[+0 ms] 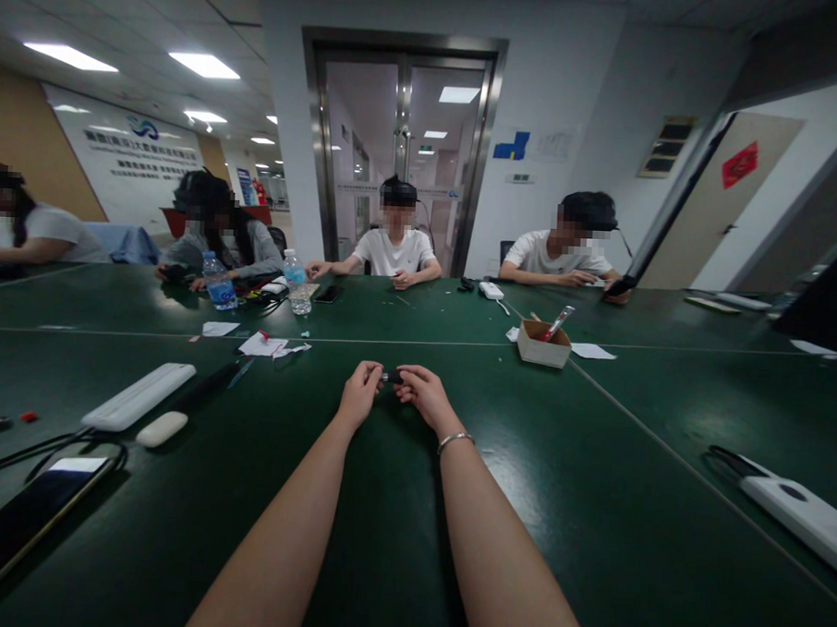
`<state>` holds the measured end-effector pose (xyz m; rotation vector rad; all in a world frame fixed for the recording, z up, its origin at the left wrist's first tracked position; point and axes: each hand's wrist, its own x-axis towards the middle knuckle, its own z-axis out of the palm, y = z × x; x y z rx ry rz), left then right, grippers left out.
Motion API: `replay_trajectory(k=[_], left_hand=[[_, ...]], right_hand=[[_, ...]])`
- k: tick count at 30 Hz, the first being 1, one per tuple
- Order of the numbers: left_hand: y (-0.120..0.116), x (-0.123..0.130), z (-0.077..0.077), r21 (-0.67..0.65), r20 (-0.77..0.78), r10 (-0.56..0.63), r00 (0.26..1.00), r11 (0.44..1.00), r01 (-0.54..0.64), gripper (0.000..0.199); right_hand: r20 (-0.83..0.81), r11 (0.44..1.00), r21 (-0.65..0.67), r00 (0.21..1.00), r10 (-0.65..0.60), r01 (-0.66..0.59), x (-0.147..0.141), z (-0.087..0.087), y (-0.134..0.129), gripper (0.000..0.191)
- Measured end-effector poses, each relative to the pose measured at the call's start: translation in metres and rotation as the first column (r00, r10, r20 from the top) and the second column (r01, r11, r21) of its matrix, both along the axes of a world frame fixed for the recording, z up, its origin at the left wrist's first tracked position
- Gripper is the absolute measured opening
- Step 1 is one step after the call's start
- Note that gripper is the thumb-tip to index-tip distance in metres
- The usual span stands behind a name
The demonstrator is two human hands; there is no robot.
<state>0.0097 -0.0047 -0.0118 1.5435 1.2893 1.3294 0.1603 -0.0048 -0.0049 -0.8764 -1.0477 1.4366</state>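
Note:
Near the middle of the green table, my left hand and my right hand are held close together, facing each other. Between them is a small dark object with a shiny metal-like end towards the left. The fingertips of my left hand pinch the metal-like end. My right hand's fingers are closed round the dark end and partly hide it. A silver bangle circles my right wrist. What exactly the small object is cannot be made out.
On the left lie a phone, a white power bank, a white oval case and cables. Paper scraps, bottles and a small box stand further back. A white device is at right. Several people sit opposite.

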Motion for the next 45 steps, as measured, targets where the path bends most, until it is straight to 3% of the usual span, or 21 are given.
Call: replay_trajectory(k=[41, 45], left_hand=[[0.008, 0.0, -0.011, 0.032, 0.041, -0.037, 0.998, 0.999, 0.035, 0.028], [0.009, -0.001, -0.012, 0.052, 0.034, -0.001, 0.999, 0.999, -0.001, 0.027]], right_hand=[[-0.027, 1.0, -0.016, 1.0, 0.013, -0.013, 0.001, -0.002, 0.002, 0.025], [-0.02, 1.0, -0.013, 1.0, 0.013, -0.013, 0.001, -0.001, 0.001, 0.025]])
